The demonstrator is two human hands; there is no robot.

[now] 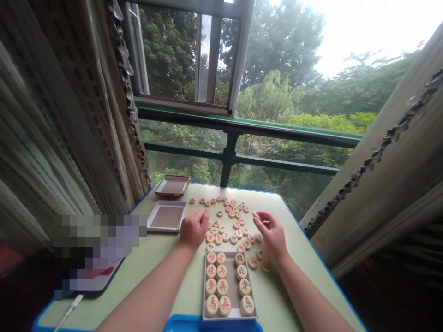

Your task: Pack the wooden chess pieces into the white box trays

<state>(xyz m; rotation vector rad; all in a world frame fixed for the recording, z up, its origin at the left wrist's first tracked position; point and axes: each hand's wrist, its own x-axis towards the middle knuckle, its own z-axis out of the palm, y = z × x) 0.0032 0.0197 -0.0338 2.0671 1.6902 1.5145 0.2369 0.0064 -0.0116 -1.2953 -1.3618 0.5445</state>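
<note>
Between the thumb and fingers of my right hand [272,233] is a round wooden Chinese chess piece [255,214], raised above the table's right side. My left hand [194,229] is closed, knuckles up, beside the loose pieces; whatever it may hold is hidden. Several loose Chinese chess pieces [233,240] with red or black characters lie scattered between and beyond my hands. Nearer to me is a shallow open box [232,281]. Two columns of red-marked pieces [222,287] fill its left side, and one column of black-marked pieces [244,287] stands along its right, with bare bottom between.
Two shallow trays, one white-rimmed [149,226] and one brown-rimmed [157,192], sit at the table's far left. A blurred-out device with a white cable [69,310] lies left. A blue object [183,324] touches the near edge. Curtains [76,115] and a window railing [277,129] border the table [148,263].
</note>
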